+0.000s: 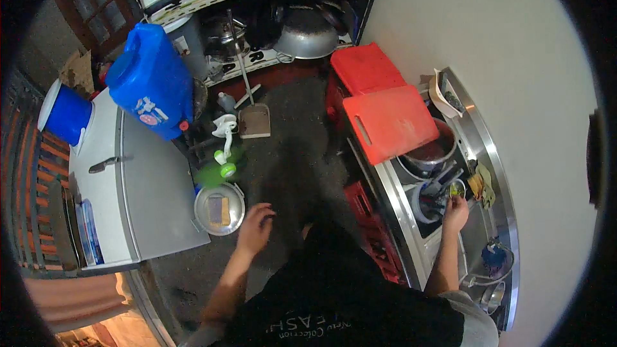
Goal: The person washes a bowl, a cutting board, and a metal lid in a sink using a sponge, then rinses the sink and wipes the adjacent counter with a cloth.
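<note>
My right hand [455, 216] is at the sink, its fingers on the rim of a small round cup [463, 184] with something yellow-green inside. Just left of that hand a light-rimmed container [418, 205] stands in the sink basin, with dark-handled utensils [436, 187] sticking out. Behind it sits a large metal pot [446, 142]. My left hand [256, 229] hangs over the floor with nothing visible in it, fingers loosely bent and apart. Nearest to it is a round metal pan [203, 221] bearing a two-toned sponge [219, 210].
Red cutting boards [393, 123] lie across the counter's far end; red crates [373, 231] stand below. At left is a refrigerator [159, 193] with a knife [102, 165] and a blue water jug [154, 77] on top. A dustpan [254, 120] and green-white fan [224, 144] are farther off.
</note>
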`<state>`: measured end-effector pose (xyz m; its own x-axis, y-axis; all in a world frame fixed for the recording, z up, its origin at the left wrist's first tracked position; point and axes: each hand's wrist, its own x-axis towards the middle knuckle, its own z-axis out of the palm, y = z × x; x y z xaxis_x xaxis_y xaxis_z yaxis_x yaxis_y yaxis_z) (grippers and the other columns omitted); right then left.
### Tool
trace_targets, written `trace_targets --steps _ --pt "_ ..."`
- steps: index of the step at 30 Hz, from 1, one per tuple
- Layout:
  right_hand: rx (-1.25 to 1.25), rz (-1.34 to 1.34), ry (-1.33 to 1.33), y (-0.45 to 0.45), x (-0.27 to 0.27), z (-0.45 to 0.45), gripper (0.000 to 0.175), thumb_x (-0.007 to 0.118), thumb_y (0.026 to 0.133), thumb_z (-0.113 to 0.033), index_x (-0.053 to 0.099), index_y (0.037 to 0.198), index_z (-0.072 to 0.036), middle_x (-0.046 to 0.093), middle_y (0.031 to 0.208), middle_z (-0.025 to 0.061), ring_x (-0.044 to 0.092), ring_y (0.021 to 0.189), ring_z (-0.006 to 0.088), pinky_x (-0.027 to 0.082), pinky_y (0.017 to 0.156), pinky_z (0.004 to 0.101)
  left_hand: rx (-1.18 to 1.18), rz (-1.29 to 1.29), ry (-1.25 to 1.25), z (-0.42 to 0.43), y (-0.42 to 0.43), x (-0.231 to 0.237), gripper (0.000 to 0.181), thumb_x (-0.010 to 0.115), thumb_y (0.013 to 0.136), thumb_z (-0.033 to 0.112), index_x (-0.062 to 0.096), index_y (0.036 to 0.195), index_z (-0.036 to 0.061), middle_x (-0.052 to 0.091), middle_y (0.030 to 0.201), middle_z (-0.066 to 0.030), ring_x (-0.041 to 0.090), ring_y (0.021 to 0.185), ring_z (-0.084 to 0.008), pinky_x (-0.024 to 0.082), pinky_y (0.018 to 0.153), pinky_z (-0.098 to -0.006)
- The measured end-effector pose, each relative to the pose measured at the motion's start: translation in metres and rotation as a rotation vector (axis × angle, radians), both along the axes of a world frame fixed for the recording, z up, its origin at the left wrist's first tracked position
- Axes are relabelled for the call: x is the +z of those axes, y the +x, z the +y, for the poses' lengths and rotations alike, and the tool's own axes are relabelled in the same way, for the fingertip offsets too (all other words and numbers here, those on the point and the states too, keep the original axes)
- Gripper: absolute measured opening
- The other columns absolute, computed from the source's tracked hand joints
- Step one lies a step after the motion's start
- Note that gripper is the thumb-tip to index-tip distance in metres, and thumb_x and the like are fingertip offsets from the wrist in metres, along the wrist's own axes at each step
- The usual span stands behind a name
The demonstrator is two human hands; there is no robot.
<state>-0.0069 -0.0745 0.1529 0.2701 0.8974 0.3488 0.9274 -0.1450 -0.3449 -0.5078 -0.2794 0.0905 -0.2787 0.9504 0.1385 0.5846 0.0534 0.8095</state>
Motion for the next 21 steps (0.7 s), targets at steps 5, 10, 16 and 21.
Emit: trace_targets --steps 5,10,16,21 --pt "0.173 -0.008 0.129 -0.068 -0.016 0.105 0.016 0.065 0.080 -0.012 0.068 0.091 -0.001 0.064 0.086 0.0174 0.062 0.080 0.0350 0.048 0.071 0.0409 -0.201 -0.024 -0.054 0.075 -0.005 -0.007 0.019 0.056 0.084 0.007 0.059 0.103 0.0054 0.058 0.116 -0.0134 0.056 0.108 -0.0322 0.046 0.089 -0.0379" --pt "0.355 0.099 0.266 -0.131 -0.046 0.187 0.009 0.063 0.079 -0.010 0.066 0.082 -0.002 0.062 0.078 0.0198 0.061 0.071 0.0374 0.048 0.065 0.0407 -0.155 -0.145 -0.117 0.130 -0.029 -0.007 0.018 0.056 0.086 0.007 0.061 0.103 0.0051 0.063 0.105 -0.0127 0.061 0.099 -0.0286 0.048 0.084 -0.0341" --pt "0.339 0.059 0.044 -0.149 -0.126 0.243 0.007 0.060 0.081 -0.012 0.065 0.080 -0.008 0.060 0.075 0.0178 0.060 0.070 0.0368 0.045 0.057 0.0431 -0.026 -0.223 -0.270 0.266 -0.063 0.004 0.016 0.057 0.088 0.005 0.063 0.103 0.0043 0.066 0.100 -0.0100 0.063 0.097 -0.0194 0.048 0.083 -0.0303" --pt "0.212 0.225 -0.025 -0.183 -0.128 0.237 0.006 0.058 0.081 -0.007 0.064 0.082 -0.006 0.060 0.079 0.0175 0.060 0.071 0.0361 0.046 0.059 0.0422 -0.135 -0.313 -0.247 0.404 -0.072 -0.013 0.016 0.055 0.089 0.002 0.062 0.104 0.0029 0.066 0.098 -0.0074 0.062 0.092 -0.0158 0.048 0.082 -0.0287"
